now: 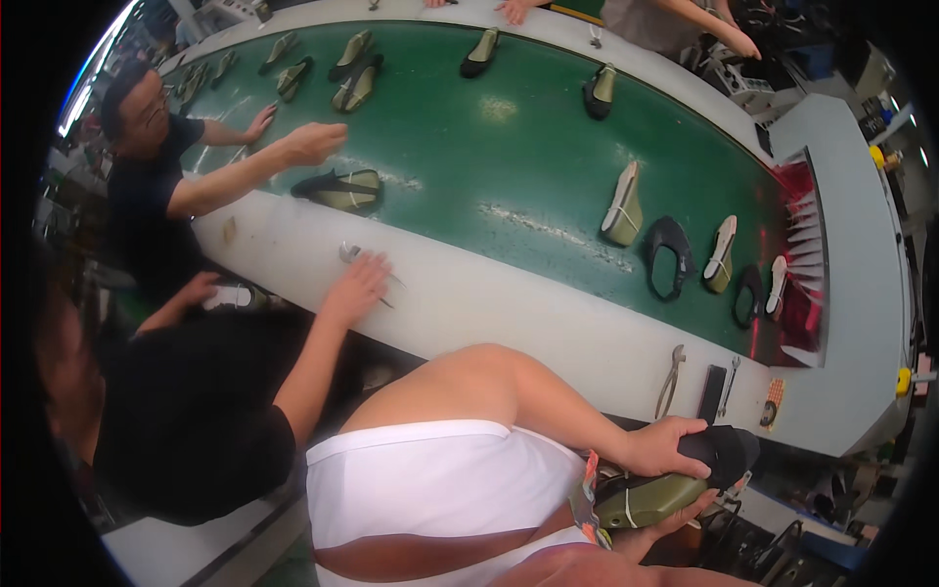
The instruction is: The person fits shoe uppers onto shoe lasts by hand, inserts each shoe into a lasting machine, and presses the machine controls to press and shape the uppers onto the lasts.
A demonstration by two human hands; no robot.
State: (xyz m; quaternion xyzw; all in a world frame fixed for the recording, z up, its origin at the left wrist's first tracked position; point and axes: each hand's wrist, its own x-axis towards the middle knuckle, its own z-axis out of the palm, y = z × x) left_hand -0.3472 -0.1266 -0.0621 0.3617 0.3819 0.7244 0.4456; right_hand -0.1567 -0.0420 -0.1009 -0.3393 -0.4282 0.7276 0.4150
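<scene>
Right hand [673,525] curled, cupping green last [650,501] from underneath; left hand [667,448] half-curled, clasping black upper [722,456] on last's far end. Partway, it seemed: one end covered, rest bare. Bench [548,303] next: pliers [671,380], wrench [730,384] lay untouched; label [772,403] print too small to tell. Out on belt [469,161], loose upper [654,256] sat apart from pale-soled last [623,205], undone; farther shoe [479,56] looked dressed.
</scene>
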